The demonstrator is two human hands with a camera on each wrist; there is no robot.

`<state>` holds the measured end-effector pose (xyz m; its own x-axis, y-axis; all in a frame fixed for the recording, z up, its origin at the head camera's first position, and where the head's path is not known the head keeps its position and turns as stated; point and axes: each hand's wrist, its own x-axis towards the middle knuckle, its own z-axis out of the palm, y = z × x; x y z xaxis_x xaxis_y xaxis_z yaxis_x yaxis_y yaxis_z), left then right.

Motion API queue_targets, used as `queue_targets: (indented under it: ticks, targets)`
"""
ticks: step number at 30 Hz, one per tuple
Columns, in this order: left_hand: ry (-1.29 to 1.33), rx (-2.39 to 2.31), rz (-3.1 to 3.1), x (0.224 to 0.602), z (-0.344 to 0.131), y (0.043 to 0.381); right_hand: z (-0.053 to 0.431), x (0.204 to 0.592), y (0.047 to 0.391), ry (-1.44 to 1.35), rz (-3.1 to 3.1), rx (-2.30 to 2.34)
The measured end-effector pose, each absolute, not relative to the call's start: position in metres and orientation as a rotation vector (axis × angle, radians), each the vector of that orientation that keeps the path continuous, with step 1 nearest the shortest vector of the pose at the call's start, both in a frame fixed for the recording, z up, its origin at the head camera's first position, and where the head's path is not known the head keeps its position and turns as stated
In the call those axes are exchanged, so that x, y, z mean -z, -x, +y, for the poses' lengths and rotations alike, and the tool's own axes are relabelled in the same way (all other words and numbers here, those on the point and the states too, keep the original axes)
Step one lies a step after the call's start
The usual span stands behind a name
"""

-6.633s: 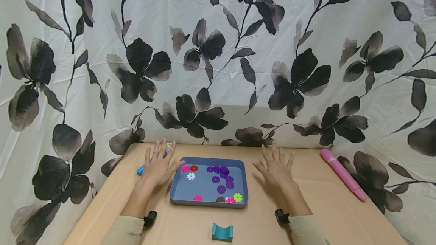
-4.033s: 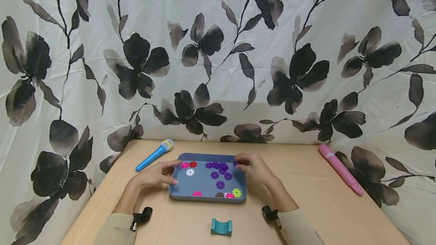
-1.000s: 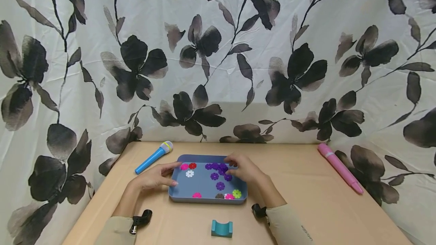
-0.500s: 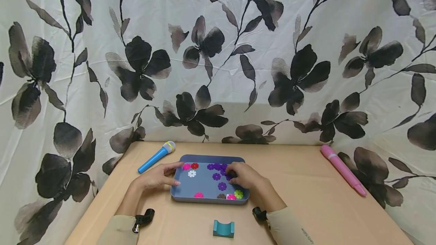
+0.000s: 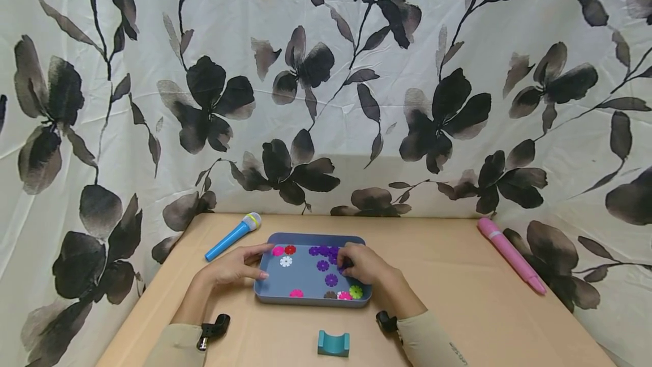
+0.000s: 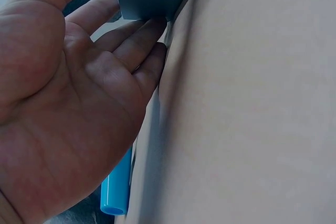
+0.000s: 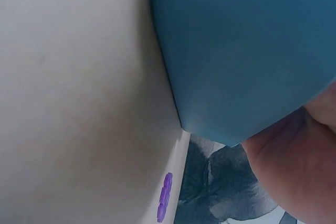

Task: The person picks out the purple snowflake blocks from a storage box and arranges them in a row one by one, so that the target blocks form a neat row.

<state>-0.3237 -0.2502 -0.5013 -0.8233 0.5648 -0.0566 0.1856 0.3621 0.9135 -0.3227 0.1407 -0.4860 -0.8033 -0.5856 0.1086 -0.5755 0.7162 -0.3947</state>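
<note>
A grey-blue tray [image 5: 305, 301] stands on the table, holding flower-shaped plastic discs. My left hand [image 5: 229, 265] holds the tray's left side, thumb over the rim; in the left wrist view its fingers meet the outer wall. My right hand [image 5: 367, 265] reaches over the right side, thumb and index finger curled together at a purple disc, mostly hidden. Other purple discs [image 5: 323, 265] lie beside it. In the right wrist view the tray wall hides the fingertips. A purple disc [image 7: 164, 198] shows edge-on there, past the tray's corner.
A white disc [image 5: 286, 261], a red disc [image 5: 290, 249] and a lime disc [image 5: 356, 291] lie in the tray. Behind my left hand is a blue toy microphone [image 5: 231, 238]. A teal curved block [image 5: 333, 344] stands in front, a thick pink pen [image 5: 511, 256] far right.
Since the first frame, my hands have come from beside the tray onto its two sides. Over the last second, the right fingers have moved down from the far rim and closed among the purple discs.
</note>
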Motion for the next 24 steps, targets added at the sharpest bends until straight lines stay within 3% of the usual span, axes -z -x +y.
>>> queue_targets:
  ticks: [24]
  targets:
    - [-0.670, -1.446, 2.276, 0.501, -0.250, 0.323, 0.167, 0.474, 0.329, 0.940, 2.749, 1.166]
